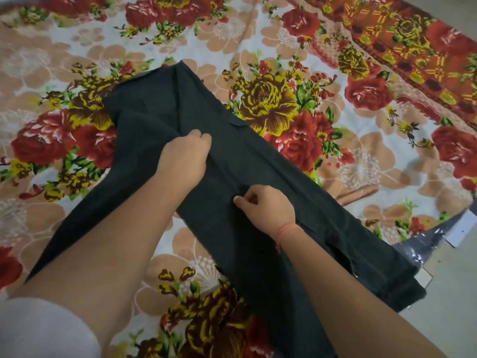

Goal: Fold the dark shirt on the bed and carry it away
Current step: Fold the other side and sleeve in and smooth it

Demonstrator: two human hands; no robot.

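Shirt (258,156): dark, lying flat on the bed (361,164). It runs diagonally across the flowered sheet (64,60), from the far middle down to the near right, where its end reaches the bed's edge above the floor (451,293).

Condition of the fold: partly made. The body appears narrowed into a long band, with a lengthwise ridge running down its middle between the two hands. On the left side a sleeve (98,202) or side panel is spread outward across the sheet and passes under the left forearm. It has not been brought in.

Left hand (184,153): fingers curled downward, gripping a bunched tuck of cloth at the upper middle of the shirt.

Right hand (265,205): thumb and forefinger pinch a small fold on the same ridge, nearer the person. The other fingers are curled in. A thread wristband (287,229) sits on that wrist.

Assessment: early to middle stage. Judged done: shirt laid out, one lengthwise fold apparently in place. Judged outstanding:
- bringing in the left side;
- folding the long band across its length into a compact stack;
- lifting it off the bed and carrying it away.

No part of the shirt is off the bed.
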